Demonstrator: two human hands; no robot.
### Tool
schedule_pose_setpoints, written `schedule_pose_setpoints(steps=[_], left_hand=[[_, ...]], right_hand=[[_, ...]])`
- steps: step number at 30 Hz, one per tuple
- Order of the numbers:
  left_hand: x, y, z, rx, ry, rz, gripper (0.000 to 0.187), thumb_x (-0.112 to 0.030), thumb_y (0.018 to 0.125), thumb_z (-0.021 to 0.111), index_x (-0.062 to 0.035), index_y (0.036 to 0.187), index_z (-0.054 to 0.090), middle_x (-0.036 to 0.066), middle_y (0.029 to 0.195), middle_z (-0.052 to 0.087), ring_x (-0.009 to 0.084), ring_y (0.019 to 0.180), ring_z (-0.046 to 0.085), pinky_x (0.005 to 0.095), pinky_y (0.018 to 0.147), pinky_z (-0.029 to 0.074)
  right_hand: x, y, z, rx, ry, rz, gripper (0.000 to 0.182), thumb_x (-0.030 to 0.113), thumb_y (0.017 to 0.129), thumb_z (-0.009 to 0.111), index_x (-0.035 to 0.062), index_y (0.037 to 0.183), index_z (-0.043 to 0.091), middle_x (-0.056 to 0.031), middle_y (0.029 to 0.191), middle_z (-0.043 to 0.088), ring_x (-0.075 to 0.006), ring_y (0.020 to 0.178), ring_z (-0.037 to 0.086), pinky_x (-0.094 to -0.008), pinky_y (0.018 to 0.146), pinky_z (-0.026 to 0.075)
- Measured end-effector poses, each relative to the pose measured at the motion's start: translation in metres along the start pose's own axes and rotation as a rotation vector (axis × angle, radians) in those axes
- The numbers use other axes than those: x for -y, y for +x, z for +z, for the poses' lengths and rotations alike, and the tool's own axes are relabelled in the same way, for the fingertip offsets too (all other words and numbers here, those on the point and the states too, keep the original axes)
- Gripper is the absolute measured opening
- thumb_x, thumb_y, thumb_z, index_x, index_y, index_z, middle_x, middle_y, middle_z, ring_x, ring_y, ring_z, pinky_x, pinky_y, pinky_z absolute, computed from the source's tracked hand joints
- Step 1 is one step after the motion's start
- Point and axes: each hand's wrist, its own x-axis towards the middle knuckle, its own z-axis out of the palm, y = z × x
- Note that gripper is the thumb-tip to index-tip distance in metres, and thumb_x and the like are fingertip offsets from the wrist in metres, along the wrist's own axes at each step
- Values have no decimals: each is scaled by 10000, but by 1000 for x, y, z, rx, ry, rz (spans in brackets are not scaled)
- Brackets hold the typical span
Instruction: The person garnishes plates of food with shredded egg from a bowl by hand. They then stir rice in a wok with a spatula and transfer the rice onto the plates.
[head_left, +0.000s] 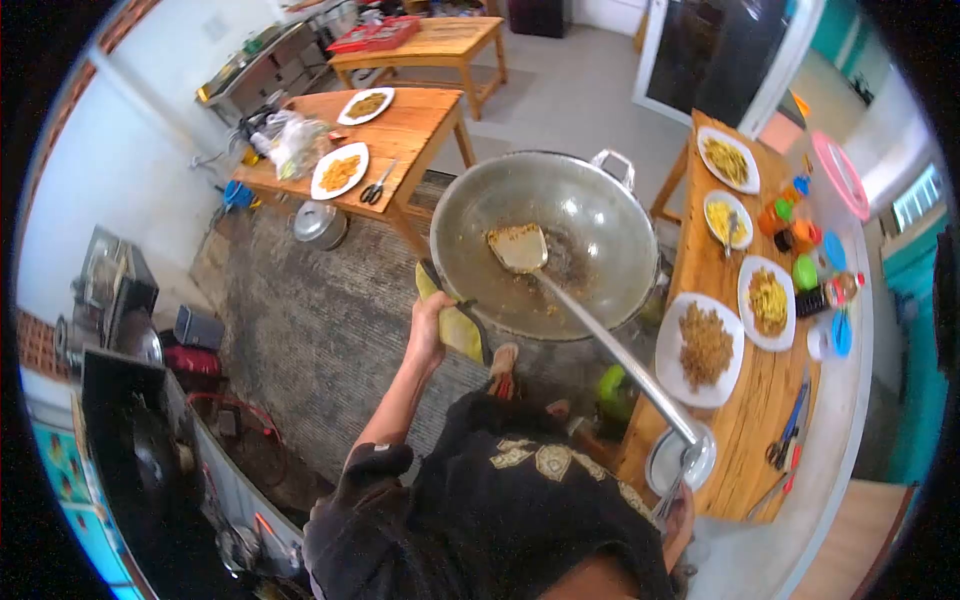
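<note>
My left hand (428, 325) is closed around a yellow-green cloth (461, 333) at the near-left rim of a large metal wok (610, 250). Inside the wok lies the broad blade of a long-handled spatula (519, 248), with brown food bits stuck around it. The spatula's handle slants right, over the wok's rim to the wooden table. Low on the right, my right hand (679, 522) is closed around a thin metal utensil (666, 499), partly hidden by my body. Close to it are a shiny metal ladle bowl (699, 460) and a small white dish (664, 462).
On the right table (737, 455) stand a plate of brown crumbly food (706, 345), several other food plates, sauce bottles (828, 293) and scissors (777, 452). The left table (420, 130) bears food plates and scissors (378, 183). A lidded pot (320, 225) sits on the floor.
</note>
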Motion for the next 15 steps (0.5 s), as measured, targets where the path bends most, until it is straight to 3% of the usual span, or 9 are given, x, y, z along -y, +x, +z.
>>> schedule_pose_setpoints(steps=[4,7,8,10,13,15], left_hand=[[-14,-20,-35,-74,5,10,232,-175,727,470,-14,890,502,65,754,555,174,647,553,304,600,466],[-21,-28,-60,-156,-32,30,220,-181,729,471,-19,876,497,62,738,547,170,637,549,303,596,461],[-22,-29,-72,-179,-33,37,226,-189,730,472,-19,878,494,59,730,543,170,636,549,301,606,461],[-29,-36,-90,-205,-80,57,244,-193,728,478,-20,899,489,60,778,535,171,674,549,305,625,463],[-37,-44,-127,-273,-114,95,266,-186,730,480,-40,952,474,58,811,529,178,700,550,297,642,473],[-43,-54,-156,-297,-148,101,275,-182,731,483,-29,959,466,66,829,535,183,706,554,303,644,479]], right_hand=[[39,-32,57,83,22,176,543,385,810,532,39,1209,405,-102,1124,521,-259,962,539,-381,820,464],[40,-45,85,43,20,126,519,358,840,497,28,1225,385,-127,1152,501,-278,965,537,-372,834,455],[15,-13,42,47,3,4,505,340,860,475,26,1241,369,-135,1153,496,-279,984,525,-376,853,438],[-1,-11,31,51,-313,-263,497,336,861,480,19,1231,382,-130,1140,502,-259,994,519,-372,863,425],[-1,-30,35,34,-219,-207,512,340,850,509,-8,1209,397,-106,1143,497,-217,1005,506,-353,873,409],[-16,-5,22,-36,61,-75,519,343,849,511,-14,1206,394,-105,1154,488,-214,997,507,-337,867,412]])
